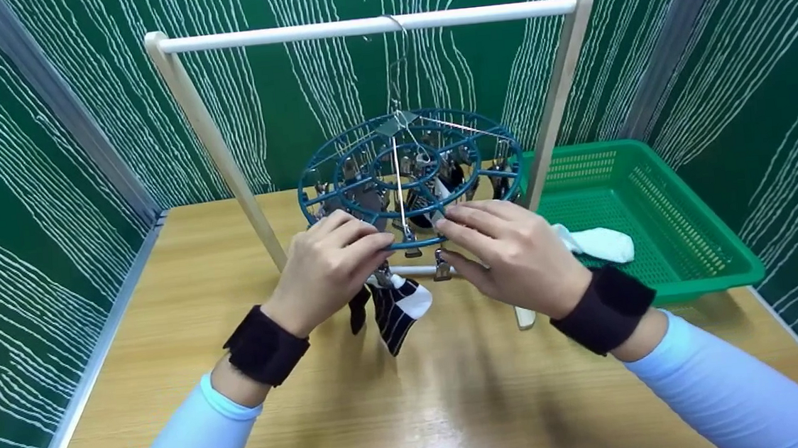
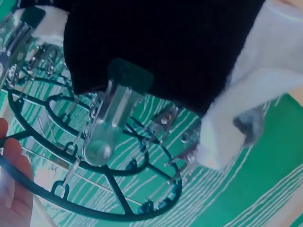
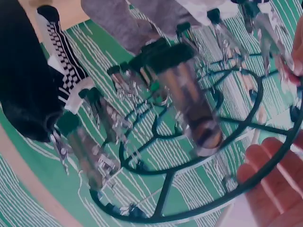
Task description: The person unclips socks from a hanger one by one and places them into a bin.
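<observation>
Pale wooden stand (image 1: 563, 90) w/ white crossbar (image 1: 284, 33) is biggest. Green plastic mesh basket (image 1: 697, 208) at R. Round blue plastic clip hanger (image 1: 425, 242) hangs approx. mid-bar. L hand (image 1: 330, 258) & R hand (image 1: 515, 250), spaced apart, each grip its near rim; best w/ light hold & rim level, else it'd prob. swing. Black striped sock (image 1: 395, 313) dangles nr L hand; white fabric sock (image 1: 603, 245) in basket. Shiny metal clip (image 1: 441, 265) nr R fingertips: mind snags.

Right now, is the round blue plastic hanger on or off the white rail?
On: the hanger hangs with its metal hook over the rail.
</observation>
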A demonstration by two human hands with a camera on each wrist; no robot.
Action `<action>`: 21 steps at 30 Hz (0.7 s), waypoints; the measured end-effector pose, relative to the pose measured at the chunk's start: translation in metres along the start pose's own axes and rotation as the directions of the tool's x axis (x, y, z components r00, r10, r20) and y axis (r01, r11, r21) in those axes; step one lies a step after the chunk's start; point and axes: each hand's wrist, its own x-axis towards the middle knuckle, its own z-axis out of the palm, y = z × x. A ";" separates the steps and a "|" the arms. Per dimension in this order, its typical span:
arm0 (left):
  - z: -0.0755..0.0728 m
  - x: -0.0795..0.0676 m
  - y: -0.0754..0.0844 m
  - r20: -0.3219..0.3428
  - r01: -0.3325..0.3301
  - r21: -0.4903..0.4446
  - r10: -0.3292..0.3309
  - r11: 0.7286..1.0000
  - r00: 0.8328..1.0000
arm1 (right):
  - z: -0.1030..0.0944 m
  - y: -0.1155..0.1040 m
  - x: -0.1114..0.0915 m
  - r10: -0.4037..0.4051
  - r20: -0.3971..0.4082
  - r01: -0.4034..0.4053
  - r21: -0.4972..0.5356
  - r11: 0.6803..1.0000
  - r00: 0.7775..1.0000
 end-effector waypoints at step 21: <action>0.000 -0.008 0.023 -0.116 0.014 0.029 -0.010 0.999 0.993 | 0.010 0.000 -0.003 0.113 -0.010 -0.113 0.007 0.994 0.993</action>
